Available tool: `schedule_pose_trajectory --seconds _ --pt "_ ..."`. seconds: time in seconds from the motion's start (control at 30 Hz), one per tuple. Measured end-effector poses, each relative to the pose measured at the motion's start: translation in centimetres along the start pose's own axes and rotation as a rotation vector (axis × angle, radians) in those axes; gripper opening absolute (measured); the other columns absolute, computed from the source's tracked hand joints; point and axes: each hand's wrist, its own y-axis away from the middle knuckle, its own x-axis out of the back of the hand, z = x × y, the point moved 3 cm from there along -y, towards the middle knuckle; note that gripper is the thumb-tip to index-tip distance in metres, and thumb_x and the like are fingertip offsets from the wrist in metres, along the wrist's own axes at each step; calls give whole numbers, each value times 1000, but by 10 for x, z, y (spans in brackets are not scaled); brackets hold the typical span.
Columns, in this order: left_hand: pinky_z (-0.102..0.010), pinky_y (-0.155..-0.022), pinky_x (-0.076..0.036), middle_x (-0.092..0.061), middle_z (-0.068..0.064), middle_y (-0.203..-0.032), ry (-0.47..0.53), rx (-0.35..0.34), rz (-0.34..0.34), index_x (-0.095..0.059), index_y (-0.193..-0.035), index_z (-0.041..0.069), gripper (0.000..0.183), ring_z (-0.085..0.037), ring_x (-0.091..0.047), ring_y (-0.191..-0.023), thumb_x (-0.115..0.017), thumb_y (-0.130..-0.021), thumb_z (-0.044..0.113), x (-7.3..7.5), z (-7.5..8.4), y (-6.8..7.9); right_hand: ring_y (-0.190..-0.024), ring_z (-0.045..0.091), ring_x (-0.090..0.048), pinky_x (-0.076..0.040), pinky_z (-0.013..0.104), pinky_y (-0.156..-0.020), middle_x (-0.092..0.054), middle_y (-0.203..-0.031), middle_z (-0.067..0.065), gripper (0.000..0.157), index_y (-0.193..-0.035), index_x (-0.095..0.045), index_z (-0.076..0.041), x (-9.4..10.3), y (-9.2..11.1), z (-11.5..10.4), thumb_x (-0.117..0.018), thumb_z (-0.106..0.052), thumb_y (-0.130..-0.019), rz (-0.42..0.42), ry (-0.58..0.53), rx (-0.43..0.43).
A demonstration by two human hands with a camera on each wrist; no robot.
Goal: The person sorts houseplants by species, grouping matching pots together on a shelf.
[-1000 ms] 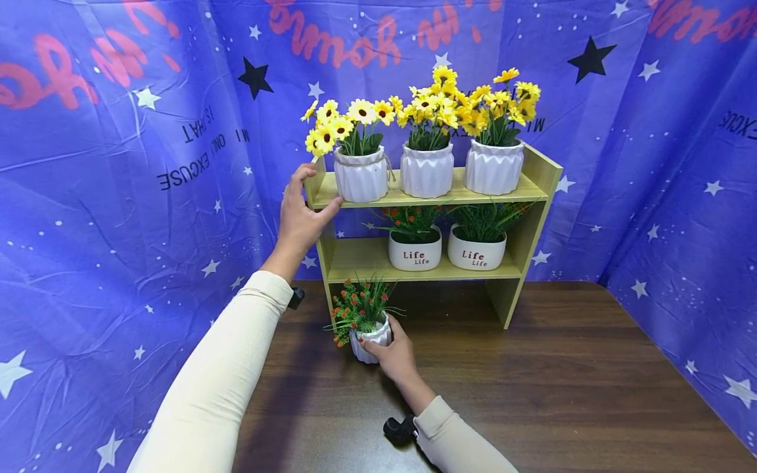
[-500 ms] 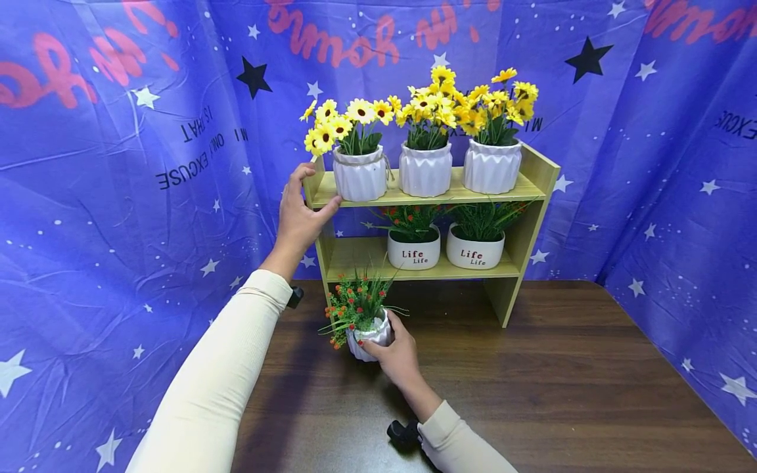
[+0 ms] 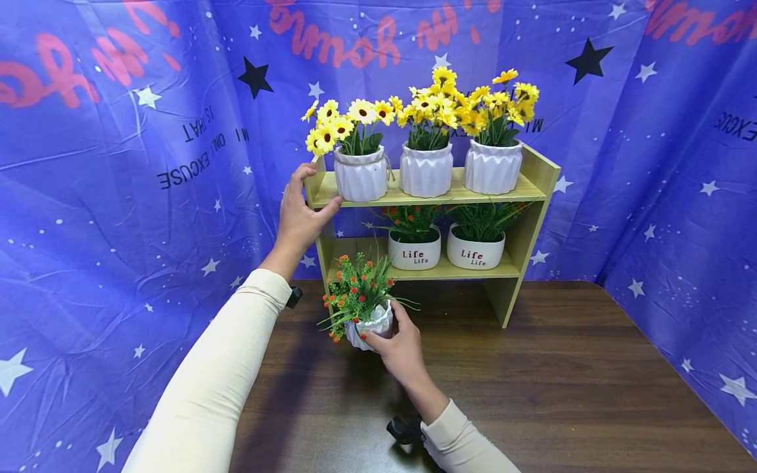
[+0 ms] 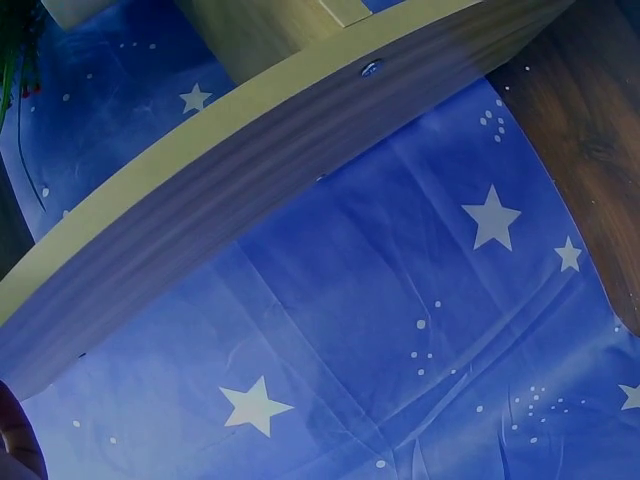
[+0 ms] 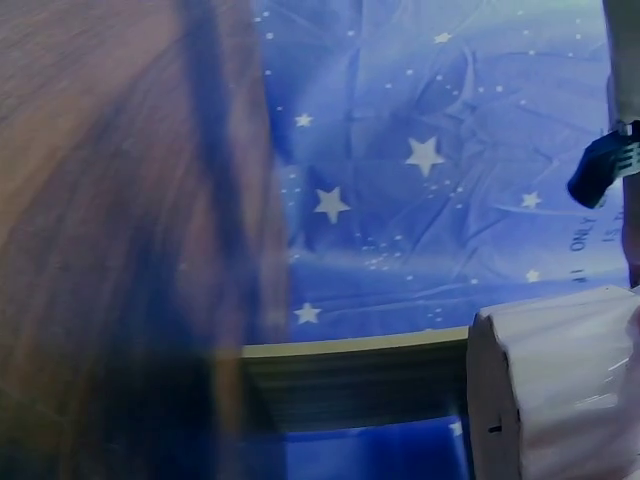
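Note:
My right hand (image 3: 403, 348) grips a white fluted pot (image 3: 374, 328), thumb on its near side and fingers round its right. Green grass and small orange-red flowers (image 3: 357, 289) fill the pot, which leans in front of the shelf's lower left corner. In the right wrist view, the underside of the white pot (image 5: 492, 400) shows, raised off the table. My left hand (image 3: 300, 213) holds the left side panel of the small wooden shelf (image 3: 355, 249) near its top, thumb across the upper board's front edge. The panel (image 4: 250, 140) crosses the left wrist view.
On the upper board stand three white pots of yellow flowers, the left (image 3: 361, 174), middle (image 3: 427, 171) and right (image 3: 493, 167). Two white "Life" pots (image 3: 415, 249) sit on the lower board, towards the right. The brown table (image 3: 562, 381) meets a blue star-printed curtain (image 3: 177, 164).
My right hand has raised the pot from near the table, and its plant now overlaps the lower board's left end. My left hand keeps its place on the shelf.

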Motion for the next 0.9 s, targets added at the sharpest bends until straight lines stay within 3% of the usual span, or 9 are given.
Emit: schedule_pose_trajectory --seconds 0.27,0.47,0.9 --pt "-37 -109 -31 -48 -1 -146 -2 -1 5 -47 -128 9 60 -20 -43 -132 -81 -81 26 0 2 0 -99 22 -60 -52 36 -84 -64 -114 10 64 -132 -57 -13 6 -14 -24 -83 -7 -74 -3 -44 41" --pt "-41 -108 -32 -48 -2 -146 7 0 9 -47 -128 8 61 -22 -44 -131 -81 -81 25 0 1 0 -102 24 -60 -52 42 -87 -63 -119 12 67 -135 -56 -10 8 -35 -39 -83 -10 -74 8 -14 70" --pt "-40 -107 -34 -48 -2 -146 2 -2 8 -46 -129 6 61 -21 -44 -131 -81 -81 24 0 -1 1 -102 28 -62 -51 44 -88 -65 -120 13 73 -139 -55 -10 0 -73 -39 -86 -21 -73 55 95 50"
